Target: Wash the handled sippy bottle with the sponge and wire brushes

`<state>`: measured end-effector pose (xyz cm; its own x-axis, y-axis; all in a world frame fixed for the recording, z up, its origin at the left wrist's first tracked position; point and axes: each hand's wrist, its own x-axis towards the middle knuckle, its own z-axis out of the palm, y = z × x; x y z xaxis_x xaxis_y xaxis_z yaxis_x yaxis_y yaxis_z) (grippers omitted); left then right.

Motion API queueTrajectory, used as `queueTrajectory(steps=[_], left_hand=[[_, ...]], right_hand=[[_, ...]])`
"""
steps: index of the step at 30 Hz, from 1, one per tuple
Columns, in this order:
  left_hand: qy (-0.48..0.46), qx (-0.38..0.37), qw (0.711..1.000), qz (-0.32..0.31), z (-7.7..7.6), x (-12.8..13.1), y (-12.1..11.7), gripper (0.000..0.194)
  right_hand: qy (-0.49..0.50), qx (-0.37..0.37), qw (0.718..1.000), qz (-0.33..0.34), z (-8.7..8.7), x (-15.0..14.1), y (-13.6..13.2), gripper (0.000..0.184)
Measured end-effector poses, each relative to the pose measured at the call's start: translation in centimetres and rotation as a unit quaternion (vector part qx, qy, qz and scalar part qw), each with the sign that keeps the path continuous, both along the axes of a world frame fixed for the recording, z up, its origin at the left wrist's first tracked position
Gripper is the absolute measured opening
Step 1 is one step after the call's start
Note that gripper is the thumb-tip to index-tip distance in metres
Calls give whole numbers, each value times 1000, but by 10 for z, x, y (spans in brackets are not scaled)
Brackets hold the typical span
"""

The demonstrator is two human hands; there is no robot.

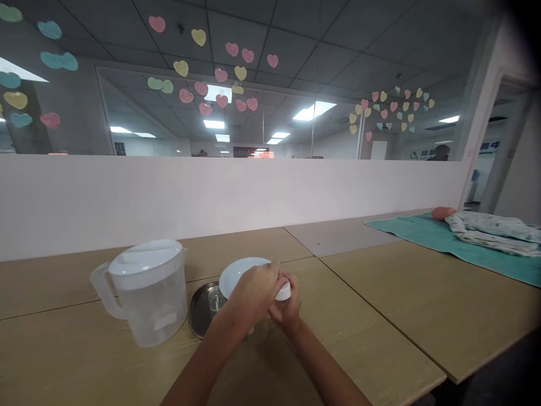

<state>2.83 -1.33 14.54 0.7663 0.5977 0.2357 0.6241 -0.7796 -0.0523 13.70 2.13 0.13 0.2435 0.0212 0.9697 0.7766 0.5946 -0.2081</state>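
Partly hidden, white piece (284, 291) clasped between curled left hand (258, 286), right hand (291, 306); direction, long axis unclear.

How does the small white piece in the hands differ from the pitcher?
The pitcher is much larger than the small white piece. The pitcher stands upright on the table, while the piece is held between the left hand and right hand. The pitcher's handle and translucent body show; fingers partly cover the piece. Both are white on top.
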Motion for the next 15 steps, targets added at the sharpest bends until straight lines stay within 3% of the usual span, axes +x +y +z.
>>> queueTrajectory(steps=[6, 10, 15], left_hand=[[5, 39, 999, -22, -10, 7, 3, 24], [-127, -49, 990, -43, -17, 9, 13, 25], [-299, -145, 943, -38, -29, 13, 25, 24]], right_hand=[[165, -41, 982, 76, 4, -1, -1, 34], [134, -52, 989, 19, 14, 4, -9, 28], [124, -56, 990, -41, 18, 5, -12, 32]])
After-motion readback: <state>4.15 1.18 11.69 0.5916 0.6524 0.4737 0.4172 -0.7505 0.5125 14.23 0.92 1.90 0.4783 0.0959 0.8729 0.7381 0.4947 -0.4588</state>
